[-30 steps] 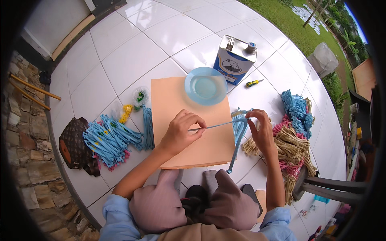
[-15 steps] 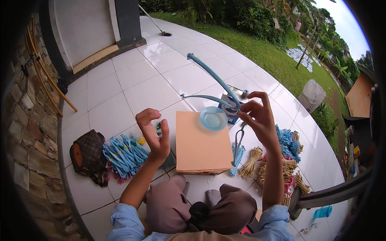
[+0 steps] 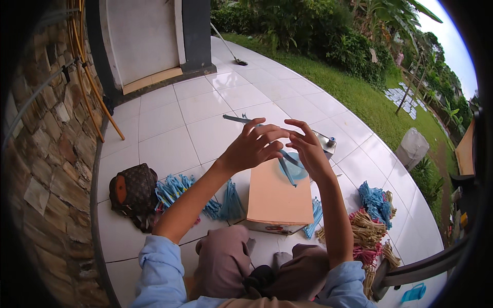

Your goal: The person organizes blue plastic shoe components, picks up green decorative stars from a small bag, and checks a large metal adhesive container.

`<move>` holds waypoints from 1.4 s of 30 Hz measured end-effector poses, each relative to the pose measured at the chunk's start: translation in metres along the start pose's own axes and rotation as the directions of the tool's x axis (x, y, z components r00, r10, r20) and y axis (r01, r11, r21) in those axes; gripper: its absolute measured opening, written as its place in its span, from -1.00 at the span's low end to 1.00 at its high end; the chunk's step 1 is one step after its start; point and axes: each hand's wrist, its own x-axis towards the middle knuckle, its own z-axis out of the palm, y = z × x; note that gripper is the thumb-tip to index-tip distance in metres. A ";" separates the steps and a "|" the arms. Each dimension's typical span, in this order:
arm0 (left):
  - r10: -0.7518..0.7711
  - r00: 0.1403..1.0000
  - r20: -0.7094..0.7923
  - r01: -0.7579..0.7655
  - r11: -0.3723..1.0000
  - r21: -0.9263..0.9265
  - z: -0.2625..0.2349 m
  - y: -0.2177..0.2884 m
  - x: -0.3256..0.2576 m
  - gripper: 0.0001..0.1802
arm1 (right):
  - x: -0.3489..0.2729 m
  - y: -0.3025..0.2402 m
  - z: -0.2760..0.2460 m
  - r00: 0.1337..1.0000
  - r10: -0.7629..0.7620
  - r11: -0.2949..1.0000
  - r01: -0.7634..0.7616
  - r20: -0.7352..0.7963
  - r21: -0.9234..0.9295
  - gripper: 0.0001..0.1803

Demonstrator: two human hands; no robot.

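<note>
Both hnds [image 3: 252, 146] at blue strips [image 3: 287, 172]

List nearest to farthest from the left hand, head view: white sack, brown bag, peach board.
1. Peach board, below and right of the left hand.
2. Brown bag, to the left.
3. White sack, on the far right.

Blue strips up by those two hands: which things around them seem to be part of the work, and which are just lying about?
Likely part of the work:
blue strips at the left hand and right hand
blue bundles
beige bundles
peach-topped box
blue plate
metal can

Probably just lying about:
brown patterned bag
long-handled broom
blue plastic mug
</note>
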 end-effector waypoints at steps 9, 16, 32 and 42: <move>-0.498 0.862 -0.095 0.468 0.854 -0.225 0.006 0.009 0.020 -0.84 | -0.053 0.001 -0.071 0.886 -0.080 0.993 0.028 -0.458 -0.119 -0.76; -0.577 0.806 -0.132 0.527 0.801 -0.285 0.014 0.051 0.032 -0.84 | -0.030 -0.016 0.012 0.955 -0.064 0.996 0.080 -0.291 0.045 -0.26; -0.852 0.476 0.218 0.411 -0.004 -0.912 -0.001 0.067 0.032 -0.58 | -0.083 -0.025 0.004 0.928 -0.145 0.969 0.064 -0.343 -0.238 -0.31; -0.729 0.508 0.459 0.569 -0.116 -0.814 0.008 0.072 0.035 -0.48 | -0.131 -0.006 -0.034 0.890 -0.017 0.959 -0.113 -0.455 -0.258 -0.38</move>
